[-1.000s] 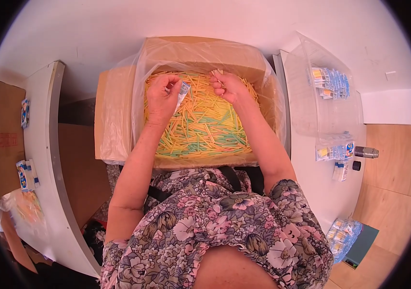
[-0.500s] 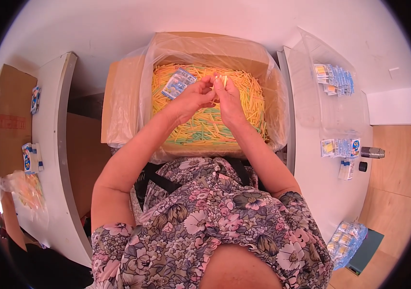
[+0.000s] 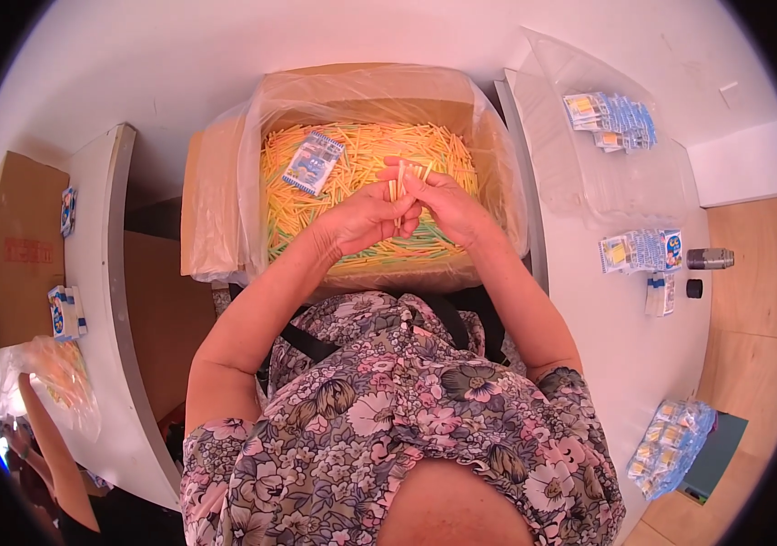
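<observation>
We have both hands close together above the middle of the open cardboard box (image 3: 361,84), fingers drawn in narrow around a few thin sticks (image 3: 400,185). Our left hand (image 3: 358,221) grips them from the left, and our right hand (image 3: 452,207) pinches from the right, with a yellow tip poking up beside its thumb; we cannot tell how many sticks are held. Below lies a deep layer of loose sticks (image 3: 429,136), mostly yellow and orange, with green ones toward the near side. On that layer, at the far left, a blue-and-white packet (image 3: 314,164) lies aslant, apart from our fingers. A clear plastic liner (image 3: 225,196) covers the box walls and hangs over the left flap. On the right counter (image 3: 589,364) we have a clear bin (image 3: 580,187) with a row of packets (image 3: 611,118) inside it, and nearer, a second group of packets (image 3: 640,251) beside a dark cylinder (image 3: 710,258). To the left, another counter (image 3: 116,318) carries a brown carton (image 3: 25,300) and a clear bag (image 3: 65,387) of coloured sticks.
</observation>
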Action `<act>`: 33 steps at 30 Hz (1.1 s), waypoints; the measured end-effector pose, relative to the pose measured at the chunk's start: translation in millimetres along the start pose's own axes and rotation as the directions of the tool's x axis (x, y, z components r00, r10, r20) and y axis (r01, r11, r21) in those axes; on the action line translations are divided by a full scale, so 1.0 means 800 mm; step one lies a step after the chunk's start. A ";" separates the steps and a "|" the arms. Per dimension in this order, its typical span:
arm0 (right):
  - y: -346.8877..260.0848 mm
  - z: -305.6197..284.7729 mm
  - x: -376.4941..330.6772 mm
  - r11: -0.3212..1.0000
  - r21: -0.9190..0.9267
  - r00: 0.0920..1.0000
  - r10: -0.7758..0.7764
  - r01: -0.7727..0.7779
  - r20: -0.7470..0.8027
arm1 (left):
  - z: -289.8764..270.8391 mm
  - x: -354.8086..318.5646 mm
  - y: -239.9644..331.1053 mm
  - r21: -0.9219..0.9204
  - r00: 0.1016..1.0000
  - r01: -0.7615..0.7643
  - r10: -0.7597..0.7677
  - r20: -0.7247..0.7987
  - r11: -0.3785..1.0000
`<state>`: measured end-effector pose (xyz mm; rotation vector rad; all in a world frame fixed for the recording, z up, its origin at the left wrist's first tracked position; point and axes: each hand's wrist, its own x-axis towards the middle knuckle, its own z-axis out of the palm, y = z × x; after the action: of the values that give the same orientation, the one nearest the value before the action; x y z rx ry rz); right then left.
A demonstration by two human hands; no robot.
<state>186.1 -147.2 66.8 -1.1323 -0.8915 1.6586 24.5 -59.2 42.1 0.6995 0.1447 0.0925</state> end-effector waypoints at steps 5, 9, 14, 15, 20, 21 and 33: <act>-0.028 0.009 -0.014 0.843 -0.412 0.912 -0.405 0.347 -0.060 | 0.019 0.005 0.009 0.023 0.995 0.067 -0.065 -0.073 0.997; -0.032 0.004 -0.013 0.185 -0.921 0.839 -0.500 0.344 0.214 | 0.033 0.011 0.010 -0.090 0.957 0.010 -0.036 -0.288 0.996; -0.018 0.004 -0.011 0.273 -0.896 0.835 -0.525 0.350 0.166 | 0.035 0.016 0.004 -0.084 0.926 -0.036 0.001 -0.377 0.996; -0.018 0.004 -0.012 0.332 -0.868 0.836 -0.527 0.369 0.154 | 0.036 0.016 0.004 -0.084 0.925 -0.033 -0.002 -0.379 0.996; -0.020 0.005 -0.013 0.388 -0.881 0.902 -0.422 0.272 0.093 | 0.034 0.015 -0.004 -0.107 0.913 -0.033 -0.013 -0.407 0.994; -0.021 0.007 -0.011 0.388 -0.892 0.911 -0.408 0.231 0.058 | 0.033 0.015 -0.007 -0.107 0.913 -0.034 -0.013 -0.408 0.994; -0.018 0.004 -0.018 0.510 -0.842 0.968 -0.245 0.179 0.058 | 0.034 0.018 -0.018 -0.152 0.917 -0.068 0.002 -0.398 0.986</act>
<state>189.4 -156.4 85.2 -1.6058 -1.8246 0.9134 44.1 -85.8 51.9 0.5116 0.5102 0.2788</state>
